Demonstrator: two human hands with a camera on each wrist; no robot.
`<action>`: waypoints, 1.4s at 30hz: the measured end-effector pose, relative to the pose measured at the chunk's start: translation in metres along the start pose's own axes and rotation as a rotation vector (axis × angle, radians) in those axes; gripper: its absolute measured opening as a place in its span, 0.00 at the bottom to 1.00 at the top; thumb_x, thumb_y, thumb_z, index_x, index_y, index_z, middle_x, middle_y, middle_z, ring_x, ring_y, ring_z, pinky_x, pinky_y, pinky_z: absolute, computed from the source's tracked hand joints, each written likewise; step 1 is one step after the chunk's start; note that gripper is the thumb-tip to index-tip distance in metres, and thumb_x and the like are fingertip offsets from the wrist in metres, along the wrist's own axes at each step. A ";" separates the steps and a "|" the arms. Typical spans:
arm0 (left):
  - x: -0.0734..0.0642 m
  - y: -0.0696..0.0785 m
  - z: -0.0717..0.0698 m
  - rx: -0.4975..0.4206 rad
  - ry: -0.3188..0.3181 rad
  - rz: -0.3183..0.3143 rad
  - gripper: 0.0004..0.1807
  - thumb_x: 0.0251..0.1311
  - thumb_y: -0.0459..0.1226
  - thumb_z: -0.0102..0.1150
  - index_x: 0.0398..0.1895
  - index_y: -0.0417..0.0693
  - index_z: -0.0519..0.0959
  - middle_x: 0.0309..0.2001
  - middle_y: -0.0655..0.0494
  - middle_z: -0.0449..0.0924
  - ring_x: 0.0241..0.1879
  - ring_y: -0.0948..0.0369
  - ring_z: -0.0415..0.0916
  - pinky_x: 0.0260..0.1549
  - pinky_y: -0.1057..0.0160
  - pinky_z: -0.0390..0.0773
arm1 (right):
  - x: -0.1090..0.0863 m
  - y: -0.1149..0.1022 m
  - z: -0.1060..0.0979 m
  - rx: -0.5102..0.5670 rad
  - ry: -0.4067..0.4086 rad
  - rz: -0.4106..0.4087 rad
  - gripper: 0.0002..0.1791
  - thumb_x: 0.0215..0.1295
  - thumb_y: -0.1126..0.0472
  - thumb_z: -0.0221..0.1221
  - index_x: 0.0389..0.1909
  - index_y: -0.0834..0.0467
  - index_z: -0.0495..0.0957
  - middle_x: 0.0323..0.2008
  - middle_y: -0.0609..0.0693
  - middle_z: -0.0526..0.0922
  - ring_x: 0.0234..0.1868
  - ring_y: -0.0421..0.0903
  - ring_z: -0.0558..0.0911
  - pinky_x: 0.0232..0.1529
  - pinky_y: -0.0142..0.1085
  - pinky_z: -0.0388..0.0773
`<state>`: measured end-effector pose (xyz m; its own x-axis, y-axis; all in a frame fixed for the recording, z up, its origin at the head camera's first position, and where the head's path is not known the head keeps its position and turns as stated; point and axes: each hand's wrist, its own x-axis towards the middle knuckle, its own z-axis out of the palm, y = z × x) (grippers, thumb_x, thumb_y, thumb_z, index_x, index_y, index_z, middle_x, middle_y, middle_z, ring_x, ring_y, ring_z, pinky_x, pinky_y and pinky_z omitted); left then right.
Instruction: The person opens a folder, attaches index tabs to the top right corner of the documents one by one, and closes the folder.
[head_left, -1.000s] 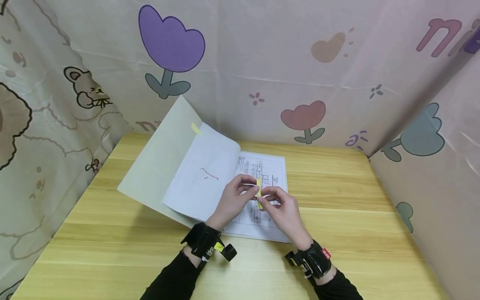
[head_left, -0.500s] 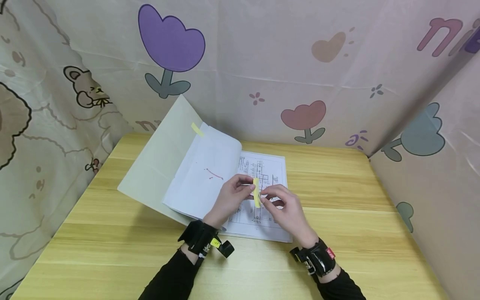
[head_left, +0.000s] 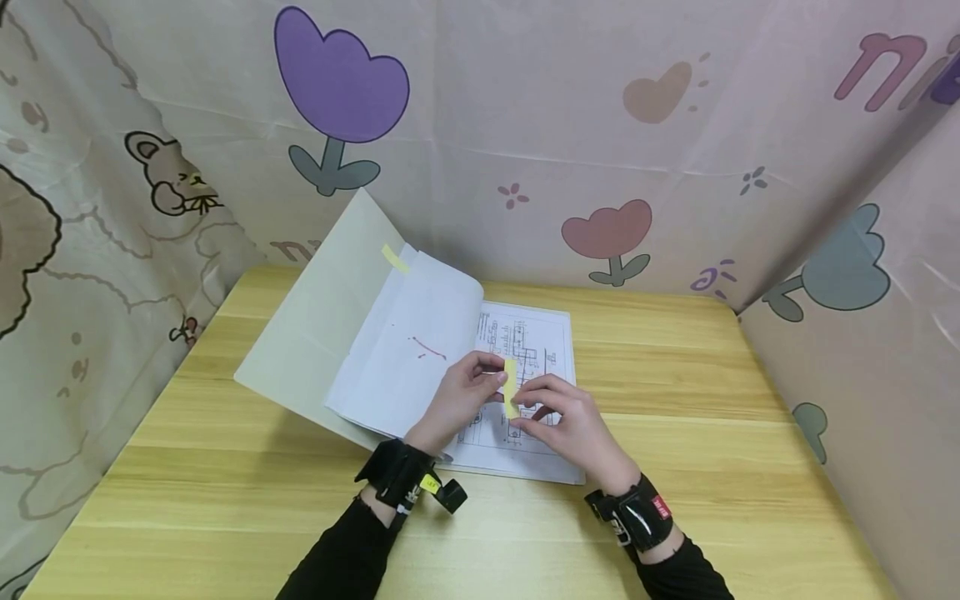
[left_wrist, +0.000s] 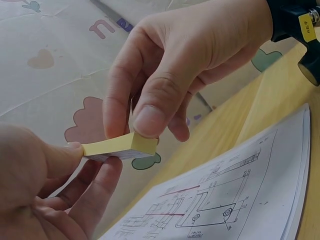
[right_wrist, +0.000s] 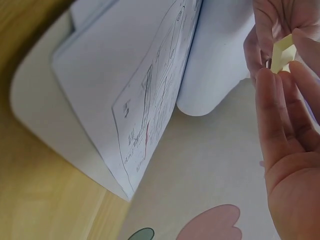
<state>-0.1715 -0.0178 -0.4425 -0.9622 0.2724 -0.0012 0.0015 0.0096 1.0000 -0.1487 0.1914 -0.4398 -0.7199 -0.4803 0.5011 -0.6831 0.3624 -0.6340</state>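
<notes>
A narrow yellow sticky note pad (head_left: 510,387) is held up over the open booklet of drawings (head_left: 551,333). My left hand (head_left: 461,396) grips one side of it between thumb and fingers. From the other side, my right hand (head_left: 573,421) pinches the pad's near end with thumb and forefinger. The left wrist view shows the block's thickness (left_wrist: 120,146), with the right thumb pressed at its corner. In the right wrist view a pale yellow face (right_wrist: 284,54) shows between the fingertips. A yellow sticky strip (head_left: 394,258) crosses the top edge of the turned-back pages.
The booklet's pale cover (head_left: 315,325) stands tilted up at the left, with white pages (head_left: 397,333) curling against it, one with red marks. Beneath lies a wooden table (head_left: 712,417). A printed curtain (head_left: 480,125) hangs behind and at both sides.
The pad has shifted slightly left and turned, showing more of its broad face. My right fingers have moved to its near end. The red-marked page has slid slightly right.
</notes>
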 end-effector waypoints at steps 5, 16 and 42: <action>-0.001 0.002 0.000 0.000 -0.002 -0.015 0.16 0.75 0.34 0.58 0.61 0.37 0.74 0.57 0.40 0.78 0.54 0.45 0.82 0.48 0.61 0.86 | 0.000 -0.002 0.000 -0.029 -0.015 0.009 0.15 0.54 0.69 0.77 0.43 0.60 0.87 0.45 0.48 0.85 0.39 0.53 0.88 0.37 0.31 0.86; 0.000 0.002 0.000 0.028 0.016 -0.037 0.15 0.75 0.34 0.57 0.60 0.38 0.75 0.56 0.43 0.79 0.51 0.50 0.83 0.46 0.62 0.86 | 0.000 -0.005 -0.003 -0.122 -0.029 0.023 0.11 0.60 0.70 0.73 0.42 0.57 0.89 0.46 0.45 0.86 0.48 0.45 0.86 0.45 0.34 0.86; 0.001 0.001 0.003 0.030 -0.050 -0.023 0.14 0.72 0.31 0.60 0.57 0.35 0.76 0.53 0.41 0.79 0.46 0.57 0.84 0.48 0.49 0.86 | 0.002 -0.003 -0.011 -0.156 0.170 0.056 0.12 0.58 0.74 0.73 0.41 0.59 0.86 0.38 0.49 0.87 0.38 0.43 0.86 0.38 0.30 0.86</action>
<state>-0.1721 -0.0145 -0.4412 -0.9472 0.3195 -0.0257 -0.0119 0.0449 0.9989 -0.1496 0.1982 -0.4307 -0.7583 -0.3197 0.5682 -0.6431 0.5100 -0.5713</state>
